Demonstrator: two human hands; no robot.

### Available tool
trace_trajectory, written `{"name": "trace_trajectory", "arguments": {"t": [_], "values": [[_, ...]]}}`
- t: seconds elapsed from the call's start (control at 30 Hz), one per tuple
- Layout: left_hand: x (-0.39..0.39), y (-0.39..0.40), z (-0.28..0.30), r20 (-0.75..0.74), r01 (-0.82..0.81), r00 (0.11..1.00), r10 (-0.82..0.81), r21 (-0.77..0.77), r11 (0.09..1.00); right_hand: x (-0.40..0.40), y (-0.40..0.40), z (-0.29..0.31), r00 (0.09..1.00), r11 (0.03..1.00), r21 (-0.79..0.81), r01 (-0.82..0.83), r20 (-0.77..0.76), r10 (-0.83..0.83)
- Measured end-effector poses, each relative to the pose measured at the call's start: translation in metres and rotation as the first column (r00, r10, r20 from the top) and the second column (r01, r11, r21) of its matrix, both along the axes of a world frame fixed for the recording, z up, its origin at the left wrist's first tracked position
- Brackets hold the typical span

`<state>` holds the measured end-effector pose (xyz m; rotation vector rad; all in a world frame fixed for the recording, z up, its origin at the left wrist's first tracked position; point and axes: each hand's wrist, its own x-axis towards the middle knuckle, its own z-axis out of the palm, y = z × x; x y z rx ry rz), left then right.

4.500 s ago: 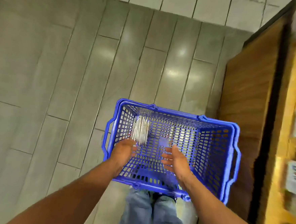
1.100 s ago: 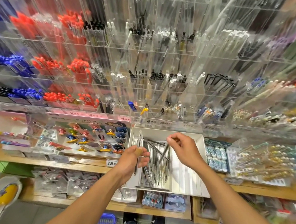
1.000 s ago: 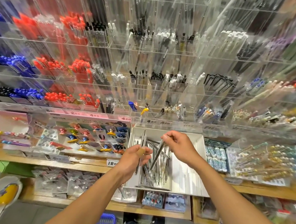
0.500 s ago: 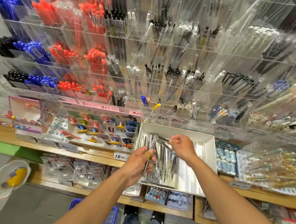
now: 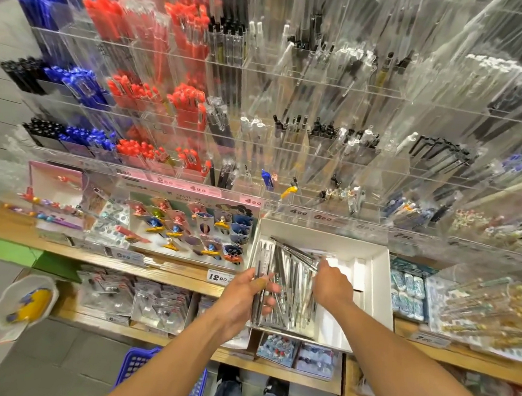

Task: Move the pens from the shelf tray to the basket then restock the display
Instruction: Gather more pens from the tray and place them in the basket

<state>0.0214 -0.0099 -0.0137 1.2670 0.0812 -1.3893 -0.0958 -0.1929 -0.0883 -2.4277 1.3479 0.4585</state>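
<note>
A: Which way do the pens [image 5: 290,288] run?

B: Mostly lengthwise in the white shelf tray [image 5: 369,267], from 6 toward 12 o'clock; a few at the far end cross toward 2 o'clock.

A: And against the fingers?

B: The left hand [image 5: 243,298] curls round a small upright bunch at the tray's near-left corner, thumb across the front. The right hand [image 5: 332,284] reaches into the pile at 3 o'clock of it, fingertips among the pens; blurred, so I cannot tell whether they pinch.

A: Changed from half a second ago?

B: The right hand has dropped lower into the heap. The blue basket [image 5: 136,371] stays on the floor at 7 o'clock.
</note>
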Motion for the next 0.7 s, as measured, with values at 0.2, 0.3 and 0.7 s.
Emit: {"name": "trace_trajectory", "arguments": {"t": [0.2, 0.3, 0.7], "values": [[-0.003, -0.004, 0.001, 0.016, -0.003, 1.000, 0.002, 0.029, 1.000, -0.015, -0.004, 0.014, 0.990, 0.994, 0.079, -0.073, -0.116, 0.082], [-0.005, -0.006, 0.001, 0.034, -0.009, 0.999, 0.007, 0.073, 0.997, -0.026, -0.002, 0.031, 0.999, 0.978, 0.206, -0.042, -0.019, 0.047], [-0.009, -0.019, 0.023, 0.412, 0.187, 0.884, -0.221, 0.120, 0.975, -0.010, 0.010, 0.126, 0.696, 0.687, 0.692, -0.219, 0.605, -0.387]]}}
